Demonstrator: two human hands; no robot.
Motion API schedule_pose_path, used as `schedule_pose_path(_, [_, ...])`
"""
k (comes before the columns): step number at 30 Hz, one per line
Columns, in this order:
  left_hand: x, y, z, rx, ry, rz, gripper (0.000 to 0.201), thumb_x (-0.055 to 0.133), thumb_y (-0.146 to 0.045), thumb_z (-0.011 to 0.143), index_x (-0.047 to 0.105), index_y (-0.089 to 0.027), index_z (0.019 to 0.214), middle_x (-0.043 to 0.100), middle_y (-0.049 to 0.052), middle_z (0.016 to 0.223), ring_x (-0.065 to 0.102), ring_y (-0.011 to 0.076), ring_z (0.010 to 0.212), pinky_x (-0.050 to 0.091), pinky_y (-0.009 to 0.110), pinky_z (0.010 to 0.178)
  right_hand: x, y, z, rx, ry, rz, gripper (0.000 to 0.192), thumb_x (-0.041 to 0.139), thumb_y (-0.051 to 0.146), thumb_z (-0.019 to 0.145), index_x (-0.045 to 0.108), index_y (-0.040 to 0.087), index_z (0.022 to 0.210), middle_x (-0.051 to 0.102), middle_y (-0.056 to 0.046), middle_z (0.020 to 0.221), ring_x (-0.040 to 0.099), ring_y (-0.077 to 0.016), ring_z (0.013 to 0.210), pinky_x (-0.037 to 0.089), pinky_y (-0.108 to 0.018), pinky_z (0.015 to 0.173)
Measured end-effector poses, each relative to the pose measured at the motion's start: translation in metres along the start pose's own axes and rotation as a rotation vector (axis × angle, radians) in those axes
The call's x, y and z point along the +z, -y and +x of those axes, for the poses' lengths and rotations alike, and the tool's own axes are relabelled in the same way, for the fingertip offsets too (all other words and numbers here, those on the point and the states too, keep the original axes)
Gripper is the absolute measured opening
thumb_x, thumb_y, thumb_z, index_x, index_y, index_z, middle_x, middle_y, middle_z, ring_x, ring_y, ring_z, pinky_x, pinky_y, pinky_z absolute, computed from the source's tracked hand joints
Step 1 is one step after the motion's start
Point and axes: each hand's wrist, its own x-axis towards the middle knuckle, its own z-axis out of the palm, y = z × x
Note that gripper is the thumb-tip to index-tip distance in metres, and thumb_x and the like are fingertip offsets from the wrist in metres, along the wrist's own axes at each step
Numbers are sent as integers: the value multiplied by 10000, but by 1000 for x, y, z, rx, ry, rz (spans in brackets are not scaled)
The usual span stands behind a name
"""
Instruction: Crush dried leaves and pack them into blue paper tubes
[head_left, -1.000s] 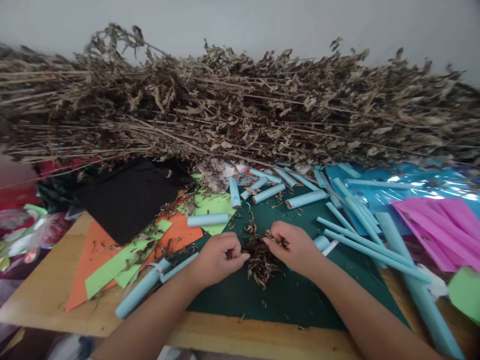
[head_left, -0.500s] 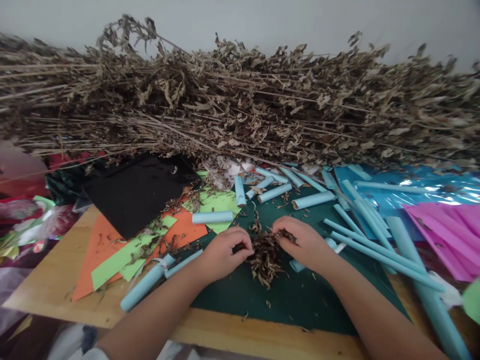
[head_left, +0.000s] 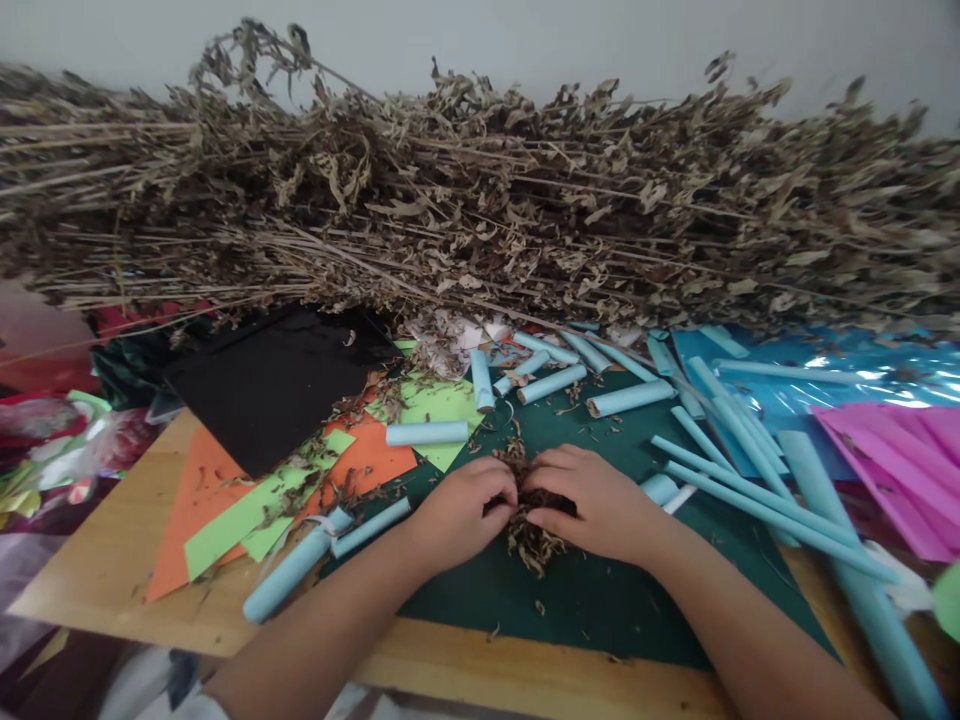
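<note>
A small heap of crumbled dry leaves [head_left: 531, 535] lies on the dark green mat [head_left: 592, 600]. My left hand [head_left: 461, 510] and my right hand [head_left: 596, 500] are cupped around it from both sides, fingertips nearly touching over the top and pressing the leaves together. Most of the heap is hidden under my fingers. Several light blue paper rolls [head_left: 630, 398] lie just beyond my hands.
A big bundle of dried leafy branches [head_left: 480, 210] fills the back. Black paper [head_left: 274, 385], orange paper [head_left: 199, 490] and green paper [head_left: 431, 405] lie at the left. Long blue paper tubes [head_left: 757, 500], blue foil [head_left: 847, 375] and pink sheets [head_left: 900, 450] lie at the right. The wooden table edge [head_left: 525, 675] is near me.
My hands have moved toward each other, closing over the leaf heap and gathering it smaller. The view shifted slightly.
</note>
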Motion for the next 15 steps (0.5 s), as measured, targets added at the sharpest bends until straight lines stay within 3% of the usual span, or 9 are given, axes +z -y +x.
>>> schedule_pose_path(3, [-8,-1,-3,39,-69,28,125,502,-146,716,505,-163,840,550,71,926,498,158,904,401,294,818,-5,-1,-6,41,14,3,360,557,409,687,525,223,993,471,-70,1055,409,-228,958,337,-373,792])
schedule_pose_path(6, [-12,2,-7,102,-41,115,534,602,-349,654,389,-137,1094,419,162,1186,360,247,1127,301,413,942,-2,-1,-8,82,37,-20,575,648,405,570,461,235,1087,408,-76,1145,378,-259,1007,336,-410,822])
schedule_pose_path(9, [-5,5,-8,150,114,222,915,649,-516,523,234,-130,1242,242,202,1320,205,324,1217,200,501,980,7,0,-6,103,34,-87,546,635,323,578,456,206,1080,422,-83,1126,381,-265,997,356,-411,807])
schedule_pose_path(11, [3,5,-7,137,159,261,936,667,-481,525,204,-132,1260,275,198,1307,235,320,1205,216,491,979,12,1,-3,119,26,-109,415,566,245,642,469,171,1038,447,-91,1086,397,-250,977,375,-385,784])
schedule_pose_path(15, [14,6,-2,80,107,274,692,615,-240,646,254,-150,1228,445,142,1178,396,256,1093,328,410,926,15,1,2,151,54,-109,256,451,146,705,486,149,958,496,-76,939,470,-207,842,394,-326,683])
